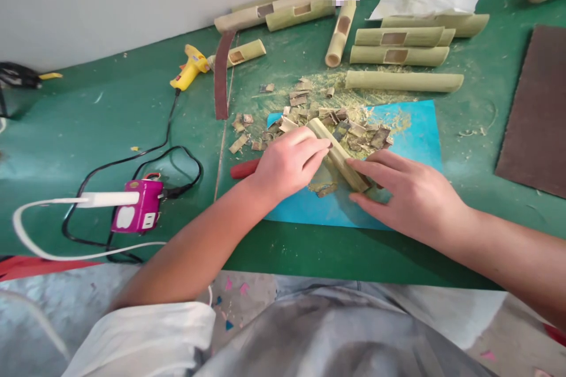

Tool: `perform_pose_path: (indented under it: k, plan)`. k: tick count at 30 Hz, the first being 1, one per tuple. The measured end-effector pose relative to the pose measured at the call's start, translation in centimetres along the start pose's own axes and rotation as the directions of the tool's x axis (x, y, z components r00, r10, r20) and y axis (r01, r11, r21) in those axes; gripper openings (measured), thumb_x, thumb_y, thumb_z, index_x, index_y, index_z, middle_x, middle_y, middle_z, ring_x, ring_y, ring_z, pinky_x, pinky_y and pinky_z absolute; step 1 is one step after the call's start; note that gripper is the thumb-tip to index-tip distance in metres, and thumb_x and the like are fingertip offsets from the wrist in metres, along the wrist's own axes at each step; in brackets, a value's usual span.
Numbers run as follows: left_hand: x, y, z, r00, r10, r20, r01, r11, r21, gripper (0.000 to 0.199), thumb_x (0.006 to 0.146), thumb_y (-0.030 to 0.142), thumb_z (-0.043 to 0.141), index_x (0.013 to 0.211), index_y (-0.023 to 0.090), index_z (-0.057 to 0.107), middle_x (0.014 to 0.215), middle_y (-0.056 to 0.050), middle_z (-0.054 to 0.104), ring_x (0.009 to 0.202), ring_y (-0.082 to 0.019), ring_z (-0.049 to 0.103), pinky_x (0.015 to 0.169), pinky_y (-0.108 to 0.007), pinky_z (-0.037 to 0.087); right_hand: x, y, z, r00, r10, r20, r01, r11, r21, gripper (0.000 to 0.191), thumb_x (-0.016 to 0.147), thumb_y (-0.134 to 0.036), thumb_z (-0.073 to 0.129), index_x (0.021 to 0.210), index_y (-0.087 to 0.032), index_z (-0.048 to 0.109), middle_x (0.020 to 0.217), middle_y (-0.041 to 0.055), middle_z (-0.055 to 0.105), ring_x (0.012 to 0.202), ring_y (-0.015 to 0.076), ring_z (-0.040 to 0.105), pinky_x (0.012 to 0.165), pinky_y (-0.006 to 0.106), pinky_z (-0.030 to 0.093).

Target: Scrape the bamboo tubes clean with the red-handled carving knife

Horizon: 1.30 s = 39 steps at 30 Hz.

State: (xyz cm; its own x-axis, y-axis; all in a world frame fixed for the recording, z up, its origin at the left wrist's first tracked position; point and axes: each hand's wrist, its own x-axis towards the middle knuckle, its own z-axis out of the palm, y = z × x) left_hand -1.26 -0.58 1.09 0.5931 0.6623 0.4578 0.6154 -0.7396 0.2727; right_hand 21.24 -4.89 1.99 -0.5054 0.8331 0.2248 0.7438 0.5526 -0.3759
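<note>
A pale green bamboo piece (339, 159) lies slantwise over a blue sheet (411, 135), its near end pointing to the lower right. My left hand (289, 159) is closed in a pinch at the bamboo's left side; a small dark bit, seemingly a piece of sandpaper, shows at its fingertips. With fingers on the upper side and thumb near the lower end, my right hand (407, 191) grips the bamboo. Behind both hands is a heap of worn sandpaper scraps (358, 129) amid yellowish dust. A red handle (244, 169) pokes out beside my left hand.
Several notched bamboo tubes (400, 55) lie at the back. A yellow glue gun (191, 68) and a brown sandpaper strip (222, 76) are to the left, with a purple power adapter (138, 206) and cables nearer. A dark brown sheet (537, 112) lies at right.
</note>
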Motion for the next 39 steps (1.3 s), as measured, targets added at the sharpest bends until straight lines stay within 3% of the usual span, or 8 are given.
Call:
perform_pose_path:
  k: [4, 8, 12, 16, 20, 24, 28, 39]
  plan:
    - [-0.1, 0.5, -0.2, 0.995, 0.059, 0.080, -0.060, 0.998, 0.007, 0.020, 0.097, 0.020, 0.049, 0.095, 0.013, 0.068, 0.080, -0.006, 0.063, 0.074, -0.014, 0.060, 0.069, -0.026, 0.051, 0.0, -0.1, 0.0, 0.999, 0.034, 0.024, -0.033, 0.999, -0.011, 0.037, 0.085, -0.036, 0.060, 0.119, -0.021, 0.067, 0.101, 0.0065, 0.069, 0.078, 0.0192, 0.067, 0.062, 0.029, 0.050]
    - [-0.2, 0.8, -0.2, 0.999, 0.041, 0.033, -0.043, 0.997, 0.066, 0.021, 0.098, 0.019, 0.047, 0.094, 0.013, 0.066, 0.079, -0.005, 0.063, 0.075, -0.015, 0.060, 0.071, -0.027, 0.051, 0.0, -0.1, 0.1, 0.998, 0.056, 0.019, -0.055, 0.998, -0.015, 0.036, 0.085, -0.037, 0.060, 0.116, -0.020, 0.067, 0.100, 0.0064, 0.070, 0.077, 0.0194, 0.067, 0.061, 0.030, 0.050]
    - [-0.2, 0.8, -0.1, 0.989, 0.106, 0.105, -0.113, 0.992, 0.063, 0.021, 0.098, 0.018, 0.046, 0.096, 0.013, 0.066, 0.081, -0.006, 0.063, 0.076, -0.015, 0.060, 0.072, -0.027, 0.051, 0.0, 0.0, 0.1, 0.999, 0.040, 0.029, -0.039, 0.999, -0.011, 0.032, 0.085, -0.036, 0.059, 0.109, -0.018, 0.069, 0.099, 0.0072, 0.070, 0.077, 0.0198, 0.067, 0.062, 0.031, 0.050]
    - [-0.3, 0.8, 0.0, 0.996, 0.080, 0.043, -0.084, 0.990, 0.109, 0.022, 0.098, 0.018, 0.045, 0.102, 0.012, 0.065, 0.081, -0.006, 0.063, 0.076, -0.015, 0.061, 0.072, -0.027, 0.051, 0.0, 0.0, 0.1, 0.999, 0.039, 0.028, -0.039, 0.999, -0.025, 0.032, 0.085, -0.037, 0.059, 0.110, -0.018, 0.069, 0.098, 0.0074, 0.070, 0.076, 0.0195, 0.066, 0.061, 0.030, 0.049]
    - [-0.5, 1.3, 0.1, 0.984, 0.154, 0.093, -0.164, 0.981, 0.107, 0.021, 0.098, 0.019, 0.046, 0.104, 0.011, 0.065, 0.079, -0.006, 0.062, 0.075, -0.016, 0.060, 0.071, -0.027, 0.051, 0.0, -0.1, 0.1, 0.999, 0.034, 0.036, -0.034, 0.999, -0.014, 0.034, 0.085, -0.035, 0.059, 0.113, -0.017, 0.068, 0.098, 0.0074, 0.070, 0.076, 0.0190, 0.066, 0.062, 0.030, 0.049]
    - [-0.6, 1.4, 0.1, 0.989, 0.127, 0.069, -0.135, 0.982, 0.132, 0.022, 0.099, 0.017, 0.044, 0.107, 0.011, 0.064, 0.079, -0.006, 0.063, 0.076, -0.015, 0.060, 0.071, -0.027, 0.051, 0.0, -0.1, 0.1, 0.999, 0.036, 0.035, -0.035, 0.999, -0.028, 0.030, 0.085, -0.036, 0.058, 0.107, -0.018, 0.069, 0.097, 0.0075, 0.069, 0.075, 0.0189, 0.065, 0.061, 0.030, 0.049]
    - [-0.7, 1.5, 0.1, 0.983, 0.146, 0.107, -0.158, 0.982, 0.107, 0.022, 0.099, 0.019, 0.045, 0.106, 0.012, 0.065, 0.081, -0.007, 0.063, 0.077, -0.016, 0.059, 0.070, -0.027, 0.051, 0.0, -0.1, 0.1, 1.000, 0.009, 0.023, -0.008, 1.000, -0.026, 0.034, 0.087, -0.034, 0.056, 0.114, -0.016, 0.067, 0.095, 0.0088, 0.069, 0.077, 0.0192, 0.065, 0.063, 0.029, 0.049]
    - [-0.7, 1.8, -0.3, 0.990, 0.132, 0.051, -0.138, 0.984, 0.115, 0.022, 0.098, 0.017, 0.044, 0.100, 0.010, 0.065, 0.077, -0.007, 0.062, 0.074, -0.017, 0.058, 0.071, -0.029, 0.050, -0.1, -0.2, 0.2, 0.999, 0.023, 0.047, -0.023, 1.000, -0.018, 0.038, 0.088, -0.036, 0.055, 0.119, -0.016, 0.065, 0.080, 0.0040, 0.066, 0.060, 0.0140, 0.056, 0.056, 0.027, 0.042]
